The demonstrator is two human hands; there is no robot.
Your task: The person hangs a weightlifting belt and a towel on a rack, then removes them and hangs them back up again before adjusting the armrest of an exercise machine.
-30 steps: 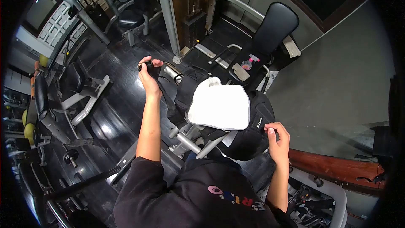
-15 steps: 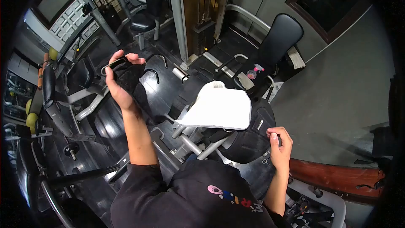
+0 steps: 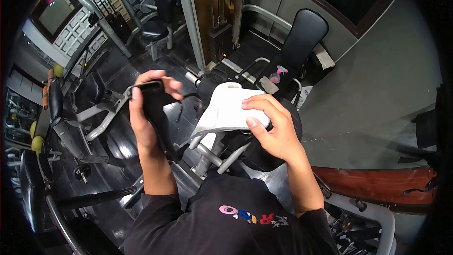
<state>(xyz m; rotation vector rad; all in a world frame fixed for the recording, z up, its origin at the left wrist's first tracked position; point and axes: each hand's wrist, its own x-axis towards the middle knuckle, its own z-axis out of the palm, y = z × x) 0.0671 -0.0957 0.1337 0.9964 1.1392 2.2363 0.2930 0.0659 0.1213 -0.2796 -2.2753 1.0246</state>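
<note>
The person's left hand curls round a black strap; the right hand has fingers and thumb on the white pad, gripping or not I can't tell. The pad lies across the black bag, inside its right edge.

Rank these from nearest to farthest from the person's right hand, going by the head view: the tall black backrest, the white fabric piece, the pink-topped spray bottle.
From the right hand:
1. White fabric piece: touching, under the fingertips.
2. Pink-topped spray bottle: ahead, beyond the fabric.
3. Tall black backrest: farthest, ahead and slightly right.
</note>
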